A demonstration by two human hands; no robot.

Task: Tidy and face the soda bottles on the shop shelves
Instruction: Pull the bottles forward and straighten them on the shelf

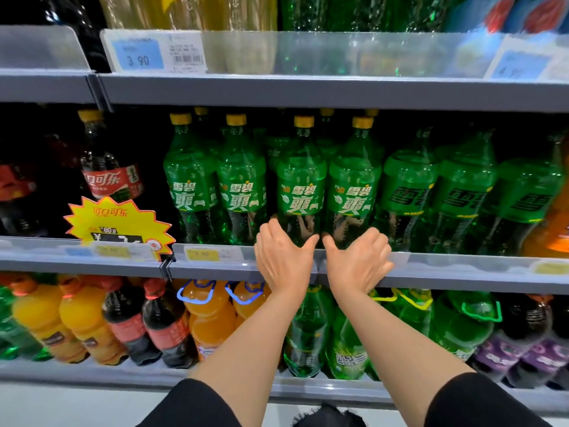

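Risk: on the middle shelf point(308, 269), front-row green bottles point(300, 183) & point(352, 186) stand touching, left hand point(281, 260) and right hand point(358, 260) each wrapped round a base, so uneven pull could tip either over the price rail point(215, 255).

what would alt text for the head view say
Two bare hands, left hand and right hand, each grip the base of a green soda bottle on the middle shelf, with orange and cola bottles on the shelf below.
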